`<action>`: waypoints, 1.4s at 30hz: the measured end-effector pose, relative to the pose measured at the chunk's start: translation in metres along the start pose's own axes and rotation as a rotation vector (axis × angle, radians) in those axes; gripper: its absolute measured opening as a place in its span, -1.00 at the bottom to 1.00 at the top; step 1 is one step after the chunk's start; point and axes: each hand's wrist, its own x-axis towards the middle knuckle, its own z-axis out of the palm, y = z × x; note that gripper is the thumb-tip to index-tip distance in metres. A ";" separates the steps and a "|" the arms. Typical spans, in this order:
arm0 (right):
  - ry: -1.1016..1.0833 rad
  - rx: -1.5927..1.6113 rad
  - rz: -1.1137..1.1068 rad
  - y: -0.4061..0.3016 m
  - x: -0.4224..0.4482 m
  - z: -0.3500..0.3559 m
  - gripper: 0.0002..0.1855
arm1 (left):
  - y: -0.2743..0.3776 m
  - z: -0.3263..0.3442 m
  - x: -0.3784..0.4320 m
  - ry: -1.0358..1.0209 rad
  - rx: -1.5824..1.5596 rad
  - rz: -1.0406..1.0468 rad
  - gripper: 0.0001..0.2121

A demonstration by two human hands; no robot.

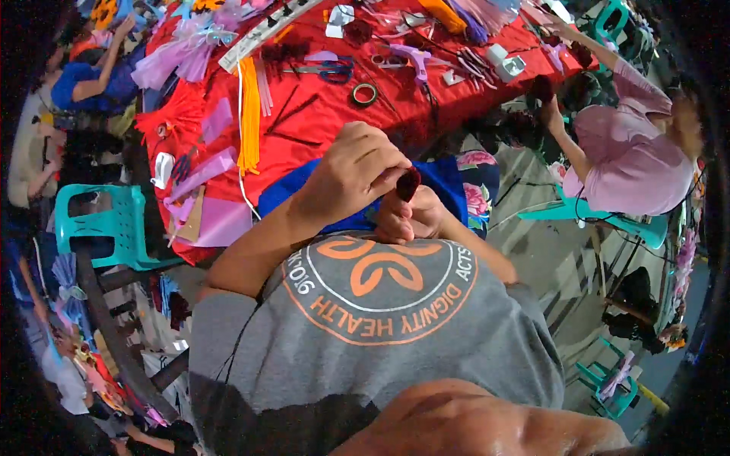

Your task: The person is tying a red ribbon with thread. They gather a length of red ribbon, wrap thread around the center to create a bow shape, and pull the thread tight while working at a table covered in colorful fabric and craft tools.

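A small dark red fuzzy piece (408, 183) is pinched between the fingertips of my left hand (362, 165), above my lap. Its material is hard to tell. Close below it, my right hand (412, 215) has its fingers curled near the piece's lower end; whether they grip a part of it is hidden. On the red-covered table (342, 119) beyond my hands lie a roll of green tape (364, 94), blue-handled scissors (333, 70), dark pipe cleaners (293, 111), a bundle of orange-yellow pipe cleaners (249, 119) and a lilac glue gun (415, 60).
A white power strip (256, 43) with plugs lies on the table, its white cable hanging near my left forearm. Purple sheets (219, 222) cover the near left corner. A person in pink (633, 154) sits at the right. A teal plastic chair (105, 225) stands at the left.
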 end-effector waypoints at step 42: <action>0.928 -1.116 -0.119 -0.015 0.004 0.011 -0.74 | -0.008 0.017 -0.031 -0.006 -0.468 -1.042 -0.87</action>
